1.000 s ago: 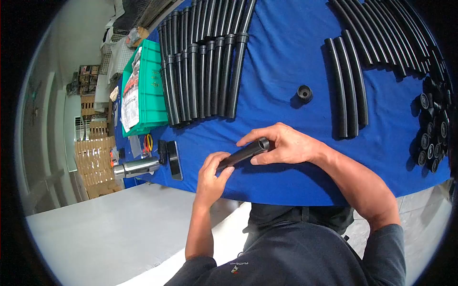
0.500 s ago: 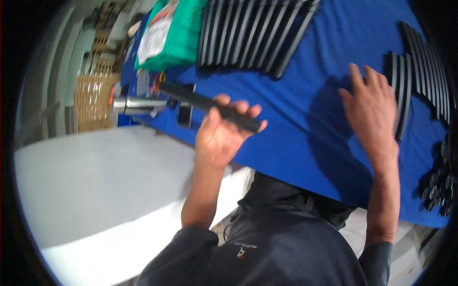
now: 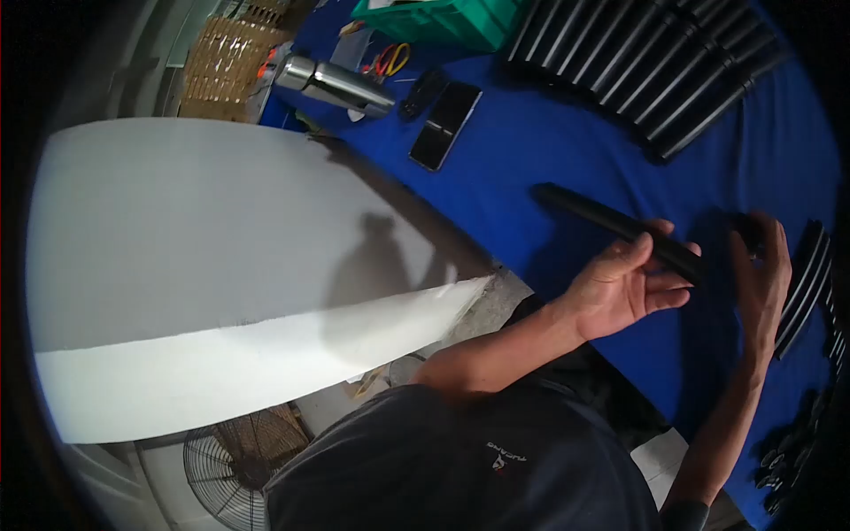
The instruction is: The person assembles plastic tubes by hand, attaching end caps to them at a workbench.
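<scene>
My left hand is closed around a black tube, thumb on top and fingertips curling beneath. The tube slants over the blue cloth, its near end pointing at my other hand. My right hand has its thumb and fingers bent round a small black piece, whose exact shape is partly hidden. A small gap separates that piece from the tube's end. Just right of this hand lie several more black tubes.
A row of black tubes lies at the back beside a green bin. Small black round parts are heaped at lower right. A phone, steel flask and scissors lie on the blue cloth.
The view has swung left. My right hand, earlier spread with nothing visible in it, now grips a small black piece. My hands are closer together, the tube still in the left.
</scene>
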Action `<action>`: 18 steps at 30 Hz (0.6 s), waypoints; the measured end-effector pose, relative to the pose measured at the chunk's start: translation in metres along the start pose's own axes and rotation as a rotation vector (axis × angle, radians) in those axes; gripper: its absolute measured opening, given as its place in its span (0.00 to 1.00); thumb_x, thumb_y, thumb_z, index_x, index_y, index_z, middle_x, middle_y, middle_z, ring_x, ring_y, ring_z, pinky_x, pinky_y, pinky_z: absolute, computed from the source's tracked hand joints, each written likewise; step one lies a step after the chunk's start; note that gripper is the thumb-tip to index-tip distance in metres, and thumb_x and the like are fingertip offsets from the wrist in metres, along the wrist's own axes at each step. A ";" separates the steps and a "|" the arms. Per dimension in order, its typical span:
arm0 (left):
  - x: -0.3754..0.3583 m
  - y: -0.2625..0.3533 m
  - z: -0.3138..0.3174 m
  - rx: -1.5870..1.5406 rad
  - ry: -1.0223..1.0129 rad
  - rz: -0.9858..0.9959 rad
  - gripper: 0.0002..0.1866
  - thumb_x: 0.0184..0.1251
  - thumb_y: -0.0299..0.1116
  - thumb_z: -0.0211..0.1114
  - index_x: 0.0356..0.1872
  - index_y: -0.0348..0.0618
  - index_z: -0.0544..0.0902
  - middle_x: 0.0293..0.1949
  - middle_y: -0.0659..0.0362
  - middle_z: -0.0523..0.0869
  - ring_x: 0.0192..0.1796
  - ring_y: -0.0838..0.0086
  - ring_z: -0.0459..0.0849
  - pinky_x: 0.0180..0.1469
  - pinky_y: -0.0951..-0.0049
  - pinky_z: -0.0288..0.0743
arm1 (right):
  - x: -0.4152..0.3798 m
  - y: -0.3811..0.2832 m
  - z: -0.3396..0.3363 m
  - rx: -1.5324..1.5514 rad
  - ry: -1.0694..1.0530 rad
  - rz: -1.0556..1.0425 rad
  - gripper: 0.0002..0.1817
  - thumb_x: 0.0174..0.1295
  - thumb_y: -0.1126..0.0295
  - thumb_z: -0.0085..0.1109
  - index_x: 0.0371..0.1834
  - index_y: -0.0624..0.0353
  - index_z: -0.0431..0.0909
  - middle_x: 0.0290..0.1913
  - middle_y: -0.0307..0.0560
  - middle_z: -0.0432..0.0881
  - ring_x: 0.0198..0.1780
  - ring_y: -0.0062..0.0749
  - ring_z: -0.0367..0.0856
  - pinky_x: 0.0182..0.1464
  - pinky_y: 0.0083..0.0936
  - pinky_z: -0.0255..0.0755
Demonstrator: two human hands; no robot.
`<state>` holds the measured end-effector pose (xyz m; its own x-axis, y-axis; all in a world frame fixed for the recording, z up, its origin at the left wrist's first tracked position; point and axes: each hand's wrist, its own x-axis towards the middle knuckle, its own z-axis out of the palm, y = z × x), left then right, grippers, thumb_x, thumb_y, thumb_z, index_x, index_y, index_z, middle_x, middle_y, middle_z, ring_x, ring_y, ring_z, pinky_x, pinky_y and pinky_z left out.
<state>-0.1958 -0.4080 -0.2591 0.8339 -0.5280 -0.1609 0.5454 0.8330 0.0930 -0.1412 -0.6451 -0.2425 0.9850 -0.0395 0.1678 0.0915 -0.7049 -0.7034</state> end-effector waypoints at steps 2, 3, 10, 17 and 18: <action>0.001 0.000 0.001 0.006 -0.052 0.014 0.22 0.75 0.37 0.66 0.67 0.55 0.76 0.66 0.48 0.81 0.61 0.58 0.87 0.65 0.48 0.82 | -0.003 -0.011 -0.001 0.242 -0.048 0.061 0.19 0.67 0.75 0.64 0.60 0.64 0.76 0.48 0.45 0.81 0.49 0.29 0.82 0.55 0.26 0.75; 0.003 0.000 0.000 0.027 -0.091 0.031 0.23 0.74 0.34 0.67 0.68 0.54 0.77 0.65 0.48 0.82 0.61 0.59 0.87 0.65 0.49 0.83 | -0.003 -0.011 0.000 0.304 -0.064 0.045 0.19 0.66 0.75 0.63 0.60 0.64 0.76 0.49 0.44 0.80 0.50 0.28 0.81 0.56 0.26 0.74; 0.018 0.008 -0.016 0.010 -0.205 0.006 0.25 0.70 0.25 0.69 0.67 0.50 0.78 0.62 0.47 0.85 0.61 0.58 0.87 0.64 0.50 0.84 | -0.004 -0.006 0.007 0.517 -0.164 0.146 0.22 0.62 0.76 0.61 0.61 0.62 0.76 0.55 0.42 0.76 0.58 0.28 0.76 0.62 0.26 0.70; 0.014 0.028 -0.026 0.152 -0.194 0.017 0.23 0.72 0.29 0.68 0.67 0.50 0.78 0.67 0.44 0.80 0.68 0.46 0.79 0.68 0.44 0.78 | -0.009 -0.005 0.013 0.834 -0.282 0.201 0.20 0.61 0.80 0.63 0.57 0.60 0.73 0.53 0.42 0.79 0.55 0.25 0.78 0.61 0.26 0.71; 0.012 0.032 -0.029 0.175 -0.185 0.018 0.24 0.72 0.29 0.68 0.67 0.51 0.77 0.68 0.44 0.79 0.69 0.45 0.78 0.69 0.43 0.78 | -0.011 -0.008 0.012 0.870 -0.290 0.193 0.21 0.61 0.79 0.65 0.58 0.61 0.74 0.53 0.42 0.79 0.55 0.25 0.78 0.61 0.26 0.72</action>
<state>-0.1711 -0.3828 -0.2862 0.8362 -0.5479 0.0235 0.5232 0.8099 0.2651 -0.1512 -0.6305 -0.2475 0.9819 0.1597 -0.1023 -0.1158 0.0782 -0.9902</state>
